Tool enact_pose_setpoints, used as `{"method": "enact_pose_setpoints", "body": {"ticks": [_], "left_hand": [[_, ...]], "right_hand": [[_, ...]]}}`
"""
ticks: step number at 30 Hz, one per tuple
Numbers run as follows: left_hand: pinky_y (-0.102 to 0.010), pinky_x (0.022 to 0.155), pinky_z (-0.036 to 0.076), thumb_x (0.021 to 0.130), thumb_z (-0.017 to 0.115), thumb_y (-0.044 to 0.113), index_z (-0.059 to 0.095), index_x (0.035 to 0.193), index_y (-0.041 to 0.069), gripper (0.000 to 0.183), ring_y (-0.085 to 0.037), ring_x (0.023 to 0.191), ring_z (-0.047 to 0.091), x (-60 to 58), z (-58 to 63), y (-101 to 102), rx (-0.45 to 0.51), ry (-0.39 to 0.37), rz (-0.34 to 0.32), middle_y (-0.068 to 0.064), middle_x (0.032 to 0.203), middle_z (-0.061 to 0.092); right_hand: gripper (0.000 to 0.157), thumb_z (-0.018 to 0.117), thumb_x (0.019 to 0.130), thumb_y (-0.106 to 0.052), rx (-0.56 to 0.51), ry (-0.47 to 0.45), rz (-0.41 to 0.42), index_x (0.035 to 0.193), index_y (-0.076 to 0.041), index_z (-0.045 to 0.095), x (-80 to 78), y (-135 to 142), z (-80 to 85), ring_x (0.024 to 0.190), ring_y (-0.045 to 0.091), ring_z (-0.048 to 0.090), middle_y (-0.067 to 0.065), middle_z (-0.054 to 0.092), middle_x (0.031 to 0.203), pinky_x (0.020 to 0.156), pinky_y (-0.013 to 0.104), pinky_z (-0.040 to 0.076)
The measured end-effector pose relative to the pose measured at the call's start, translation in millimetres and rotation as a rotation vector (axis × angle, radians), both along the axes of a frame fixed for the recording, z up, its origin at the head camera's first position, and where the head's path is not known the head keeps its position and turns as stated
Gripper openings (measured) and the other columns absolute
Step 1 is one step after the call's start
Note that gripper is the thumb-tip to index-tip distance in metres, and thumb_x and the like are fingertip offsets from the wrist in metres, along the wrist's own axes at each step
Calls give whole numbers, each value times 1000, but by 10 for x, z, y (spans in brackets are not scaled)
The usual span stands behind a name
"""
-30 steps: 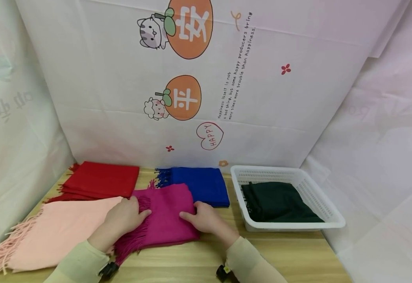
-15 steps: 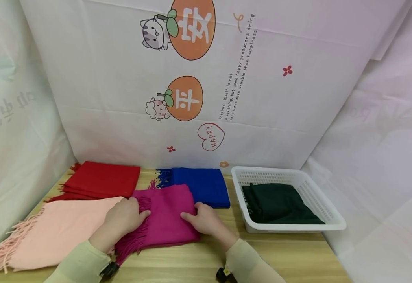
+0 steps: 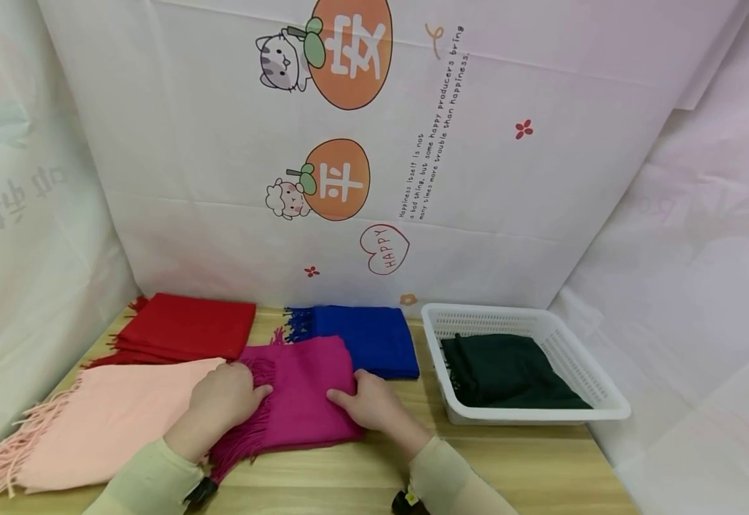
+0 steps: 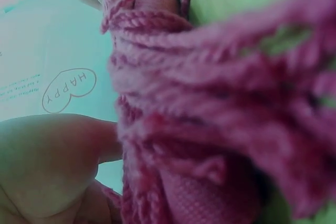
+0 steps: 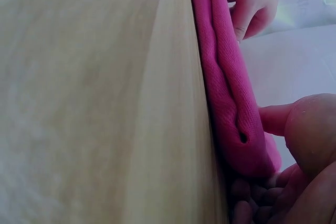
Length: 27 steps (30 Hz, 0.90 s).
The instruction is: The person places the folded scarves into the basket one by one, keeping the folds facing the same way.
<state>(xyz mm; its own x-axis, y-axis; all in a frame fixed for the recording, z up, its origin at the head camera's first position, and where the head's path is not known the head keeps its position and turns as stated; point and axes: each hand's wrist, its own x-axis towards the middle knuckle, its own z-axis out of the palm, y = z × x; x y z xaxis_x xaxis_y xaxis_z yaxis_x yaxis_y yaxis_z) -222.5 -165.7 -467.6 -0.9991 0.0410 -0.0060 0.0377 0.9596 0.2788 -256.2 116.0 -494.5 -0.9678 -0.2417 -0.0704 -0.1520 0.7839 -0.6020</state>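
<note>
Barely anything has shifted: my left hand [image 3: 226, 395] and right hand [image 3: 369, 402] still pinch the folded magenta scarf's [image 3: 303, 393] edges on the wooden table [image 3: 509, 465], left of the white basket [image 3: 596, 400].

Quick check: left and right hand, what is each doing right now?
Left hand: grips the magenta scarf at its fringed edge.
Right hand: grips the same scarf's right edge.

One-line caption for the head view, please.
Both hands, left hand and right hand, grip a folded magenta scarf beside a white basket.
</note>
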Motion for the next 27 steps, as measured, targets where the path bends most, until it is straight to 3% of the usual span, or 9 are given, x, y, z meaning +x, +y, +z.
{"method": "enact_pose_setpoints", "body": {"ticks": [4,11,20,27], "left_hand": [[-55,67,62,105,76,45,76,84,5,46,-42,88,73,5,10,-1,1,-20,4,-16,88,74],[-52,62,61,106,74,46,72,76,10,47,-38,81,74,5,-4,-4,6,-38,-2,-11,80,72],[-55,72,63,107,74,43,73,84,6,44,-38,84,74,-22,-17,-10,39,-40,-30,-8,78,69],[-54,78,61,107,74,38,66,78,9,42,-27,76,69,-48,-48,1,80,-40,-61,-6,74,63]], "right_hand": [[62,78,103,-53,3,-5,-1,128,3,68,-6,0,-6,84,20,65,8,71,99,79,46,58],[62,78,103,-53,3,-6,1,127,3,68,2,-1,-3,83,21,65,9,71,99,79,46,58],[64,78,102,-55,8,-10,15,128,3,68,33,-14,23,83,20,65,8,71,99,79,46,58],[61,78,102,-56,22,14,30,122,0,68,44,-21,-2,80,19,64,5,69,94,76,44,57]]}}
